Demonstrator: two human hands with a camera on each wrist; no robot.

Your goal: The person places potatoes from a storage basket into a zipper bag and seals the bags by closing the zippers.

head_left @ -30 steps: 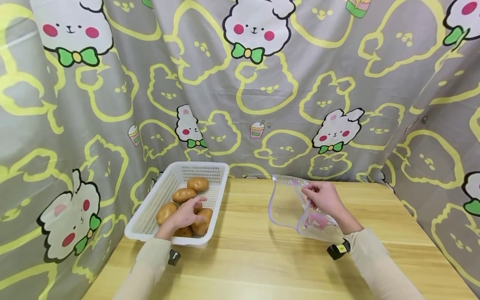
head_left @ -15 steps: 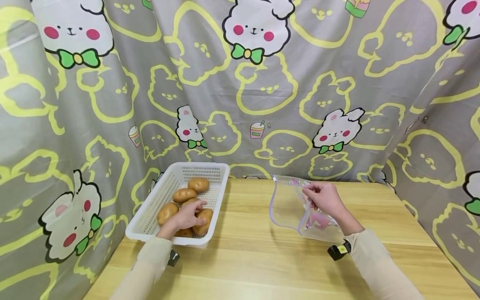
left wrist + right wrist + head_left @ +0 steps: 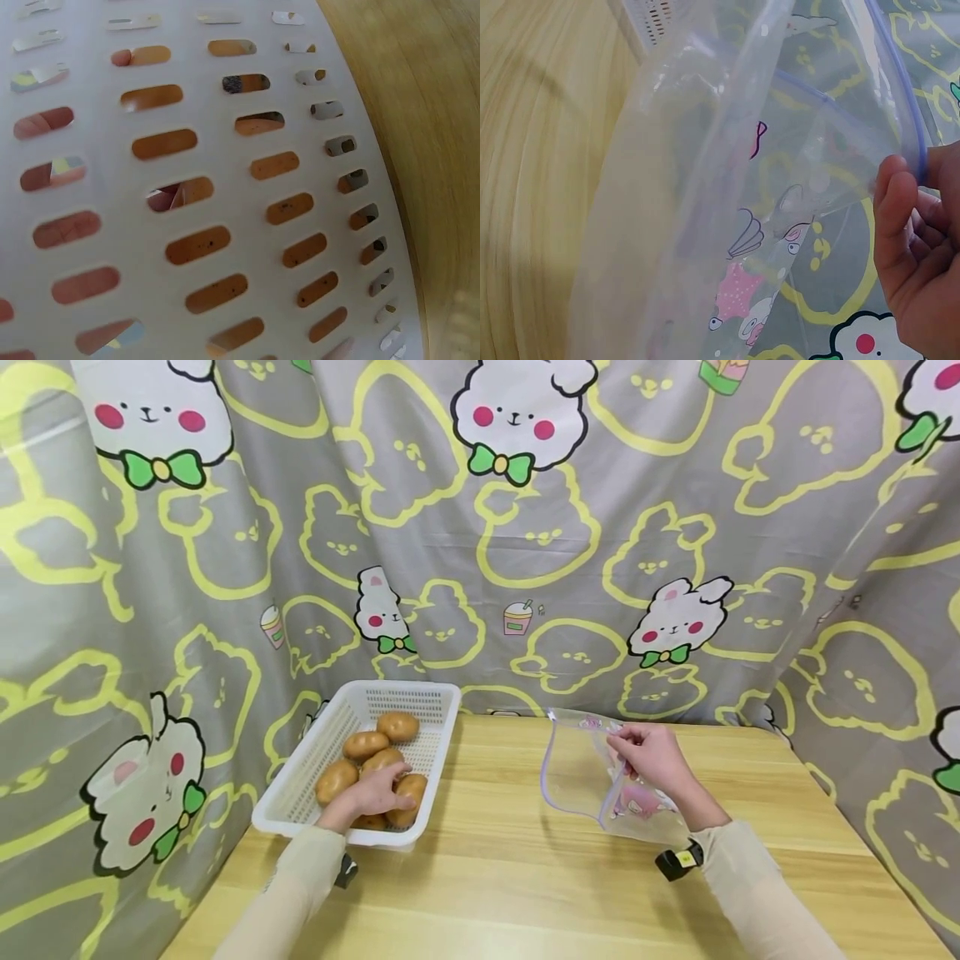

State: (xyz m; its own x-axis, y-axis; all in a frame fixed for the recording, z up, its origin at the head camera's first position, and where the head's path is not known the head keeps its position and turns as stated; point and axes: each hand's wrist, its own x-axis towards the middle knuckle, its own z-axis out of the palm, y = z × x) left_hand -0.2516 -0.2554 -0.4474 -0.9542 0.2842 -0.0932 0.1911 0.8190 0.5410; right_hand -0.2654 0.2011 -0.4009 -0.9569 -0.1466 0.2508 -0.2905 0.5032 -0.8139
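Inside the slotted basket (image 3: 132,219), smooth potatoes (image 3: 397,727).

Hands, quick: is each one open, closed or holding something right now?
Left hand: among the potatoes in the white basket; cannot tell whether it grips one.
Right hand: closed, pinching the clear bag.

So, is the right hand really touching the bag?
Touching. The right wrist view shows it: the right hand's fingers pinch the bag at its purple edge.
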